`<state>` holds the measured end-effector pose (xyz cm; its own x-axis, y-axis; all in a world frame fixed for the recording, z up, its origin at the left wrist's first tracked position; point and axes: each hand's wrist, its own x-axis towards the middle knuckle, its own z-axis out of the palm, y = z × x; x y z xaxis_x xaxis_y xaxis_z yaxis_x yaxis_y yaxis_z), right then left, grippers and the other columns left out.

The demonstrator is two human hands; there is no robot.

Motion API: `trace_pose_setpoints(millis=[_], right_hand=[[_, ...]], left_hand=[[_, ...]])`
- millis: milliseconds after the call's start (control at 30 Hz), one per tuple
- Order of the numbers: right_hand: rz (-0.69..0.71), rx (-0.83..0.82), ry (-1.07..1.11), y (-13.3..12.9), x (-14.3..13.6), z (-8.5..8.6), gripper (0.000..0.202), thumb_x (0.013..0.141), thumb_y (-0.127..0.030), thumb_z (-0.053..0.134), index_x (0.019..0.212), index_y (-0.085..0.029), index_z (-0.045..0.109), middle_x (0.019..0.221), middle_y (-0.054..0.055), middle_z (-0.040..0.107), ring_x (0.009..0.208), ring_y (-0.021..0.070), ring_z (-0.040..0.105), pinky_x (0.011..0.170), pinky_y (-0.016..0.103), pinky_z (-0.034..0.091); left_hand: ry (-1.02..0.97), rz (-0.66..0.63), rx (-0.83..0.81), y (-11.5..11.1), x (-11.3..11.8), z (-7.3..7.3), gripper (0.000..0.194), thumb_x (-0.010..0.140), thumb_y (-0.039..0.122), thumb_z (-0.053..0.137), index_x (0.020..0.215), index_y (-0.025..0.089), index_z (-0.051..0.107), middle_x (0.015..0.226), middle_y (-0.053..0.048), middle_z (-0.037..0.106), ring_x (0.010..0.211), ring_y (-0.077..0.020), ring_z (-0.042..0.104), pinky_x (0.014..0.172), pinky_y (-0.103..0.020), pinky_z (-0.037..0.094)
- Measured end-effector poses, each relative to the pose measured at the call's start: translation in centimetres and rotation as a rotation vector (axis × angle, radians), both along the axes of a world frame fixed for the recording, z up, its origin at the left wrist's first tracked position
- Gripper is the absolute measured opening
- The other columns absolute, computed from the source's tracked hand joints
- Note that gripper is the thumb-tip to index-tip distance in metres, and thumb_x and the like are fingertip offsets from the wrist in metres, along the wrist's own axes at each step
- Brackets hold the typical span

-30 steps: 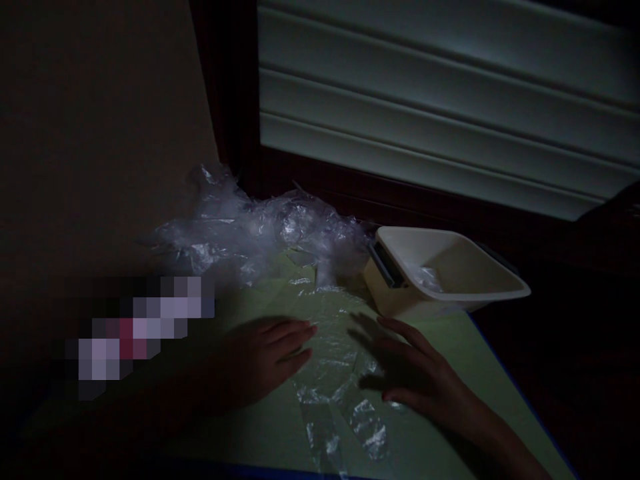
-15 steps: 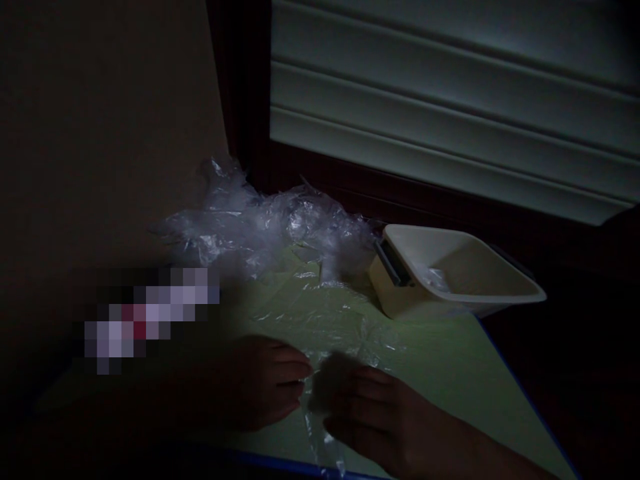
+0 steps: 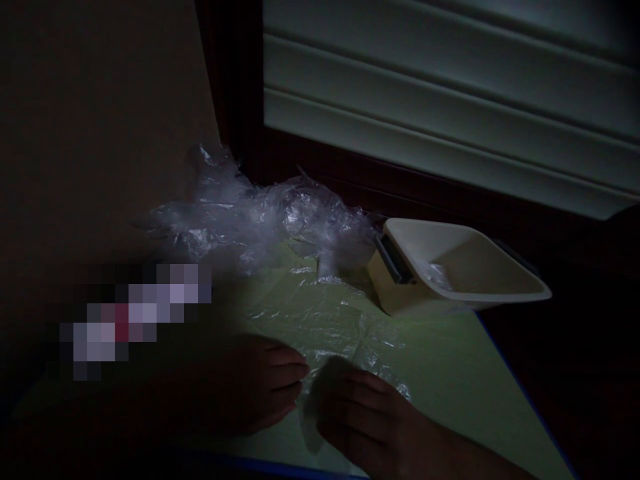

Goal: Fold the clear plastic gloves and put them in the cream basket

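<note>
A thin clear plastic bag (image 3: 325, 320) lies spread on the pale green tabletop (image 3: 480, 373). My left hand (image 3: 273, 383) rests over its near part, fingers stretched to the right. Opposite it, a short gap away, my right hand (image 3: 370, 413) lies low with fingers reaching left and forward, casting a shadow between the two. Both palms face down, and the thumbs are hard to make out in the dark. Whether a fold of film sits under the fingertips is hidden.
Crumpled clear plastic bags (image 3: 280, 213) are heaped at the back against the wall. A cream bin (image 3: 400, 293) with dark handles stands at the back right, some clear plastic inside. A blurred-out patch (image 3: 145, 313) lies left. Blue edging (image 3: 525, 393) borders the table.
The plastic strip that reached the table's near edge between my hands no longer shows there. More film shows beside my right hand. Both hands have shifted slightly left in view.
</note>
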<state>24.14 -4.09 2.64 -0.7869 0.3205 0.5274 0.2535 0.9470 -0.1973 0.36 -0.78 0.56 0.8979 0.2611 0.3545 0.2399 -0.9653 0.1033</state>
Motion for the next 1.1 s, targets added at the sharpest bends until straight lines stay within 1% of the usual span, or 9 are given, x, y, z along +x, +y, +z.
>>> trace_pose_setpoints(millis=[167, 300, 433, 600, 667, 767, 833, 967, 1100], right_hand=[[-0.061, -0.31, 0.121, 0.0, 0.2, 0.1, 0.017, 0.094, -0.012, 0.047, 0.096, -0.012, 0.064, 0.082, 0.008, 0.071, 0.077, 0.0165, 0.065, 0.072, 0.03, 0.054], [-0.181, -0.54, 0.263, -0.1, 0.3, -0.8, 0.012, 0.088, -0.011, 0.055, 0.093, -0.018, 0.064, 0.078, 0.004, 0.07, 0.069, 0.0137, 0.065, 0.061, 0.024, 0.053], [-0.276, -0.63, 0.317, -0.1, 0.3, -1.4, 0.018, 0.084, -0.008, 0.06, 0.094, -0.023, 0.063, 0.075, -0.001, 0.07, 0.062, 0.011, 0.065, 0.058, 0.02, 0.053], [-0.295, -0.686, 0.345, 0.1, 0.1, -1.5, 0.027, 0.086, -0.011, 0.057, 0.11, -0.024, 0.057, 0.081, 0.0, 0.067, 0.068, 0.0124, 0.064, 0.063, 0.023, 0.054], [-0.346, -0.648, 0.359, 0.2, 0.2, -1.5, 0.026, 0.086, -0.013, 0.056, 0.111, -0.023, 0.055, 0.084, 0.002, 0.066, 0.072, 0.0143, 0.065, 0.064, 0.025, 0.055], [-0.429, -0.49, 0.364, 0.3, 0.5, -1.3, 0.018, 0.086, -0.013, 0.056, 0.102, -0.023, 0.054, 0.084, 0.003, 0.064, 0.073, 0.0154, 0.063, 0.063, 0.026, 0.053], [-0.381, -0.37, 0.303, 0.3, 0.7, -1.0, 0.019, 0.086, -0.009, 0.052, 0.101, -0.021, 0.054, 0.085, 0.004, 0.063, 0.076, 0.0159, 0.062, 0.065, 0.026, 0.053], [-0.176, -0.092, 0.171, 0.1, 0.9, -0.5, 0.024, 0.085, -0.005, 0.047, 0.107, -0.013, 0.055, 0.091, 0.011, 0.064, 0.086, 0.0203, 0.06, 0.073, 0.032, 0.053], [-0.231, -0.017, 0.175, 0.0, 0.9, -0.1, 0.023, 0.082, -0.002, 0.049, 0.101, -0.014, 0.056, 0.084, 0.008, 0.061, 0.078, 0.0189, 0.059, 0.07, 0.031, 0.052]], left_hand=[[-0.008, 0.021, -0.005, 0.0, 0.0, 0.1, 0.013, 0.09, 0.027, 0.06, 0.094, 0.014, 0.063, 0.105, -0.005, 0.068, 0.094, -0.0183, 0.061, 0.083, -0.029, 0.048], [-0.079, 0.039, -0.08, 0.2, 0.2, 0.2, 0.011, 0.089, 0.026, 0.062, 0.086, 0.016, 0.06, 0.099, -0.002, 0.067, 0.096, -0.0185, 0.059, 0.088, -0.032, 0.044], [-0.146, 0.051, -0.173, 0.4, 0.6, 0.1, 0.014, 0.091, 0.025, 0.058, 0.079, 0.017, 0.059, 0.091, -0.002, 0.065, 0.094, -0.0181, 0.057, 0.087, -0.033, 0.042], [-0.19, 0.067, -0.203, 0.4, 0.7, 0.1, 0.021, 0.092, 0.017, 0.053, 0.072, 0.015, 0.058, 0.092, -0.004, 0.064, 0.09, -0.0191, 0.056, 0.083, -0.036, 0.042], [-0.205, 0.081, -0.224, 0.4, 0.8, 0.2, 0.021, 0.09, 0.016, 0.052, 0.07, 0.015, 0.058, 0.094, -0.006, 0.064, 0.09, -0.02, 0.056, 0.081, -0.037, 0.042], [-0.227, 0.141, -0.252, 0.4, 0.9, 0.6, 0.02, 0.087, 0.014, 0.052, 0.068, 0.015, 0.059, 0.094, -0.007, 0.063, 0.087, -0.0213, 0.055, 0.08, -0.04, 0.042], [-0.252, 0.179, -0.255, 0.3, 1.0, 0.7, 0.016, 0.085, 0.014, 0.053, 0.07, 0.015, 0.059, 0.095, -0.008, 0.062, 0.088, -0.0223, 0.054, 0.081, -0.042, 0.042], [-0.286, 0.234, -0.264, 0.2, 1.0, 0.7, 0.01, 0.084, 0.011, 0.052, 0.076, 0.015, 0.056, 0.099, -0.008, 0.06, 0.091, -0.0225, 0.053, 0.085, -0.042, 0.042], [-0.295, 0.248, -0.262, 0.2, 0.9, 0.5, 0.007, 0.08, 0.008, 0.053, 0.08, 0.015, 0.053, 0.101, -0.008, 0.058, 0.092, -0.0225, 0.052, 0.084, -0.041, 0.042]])
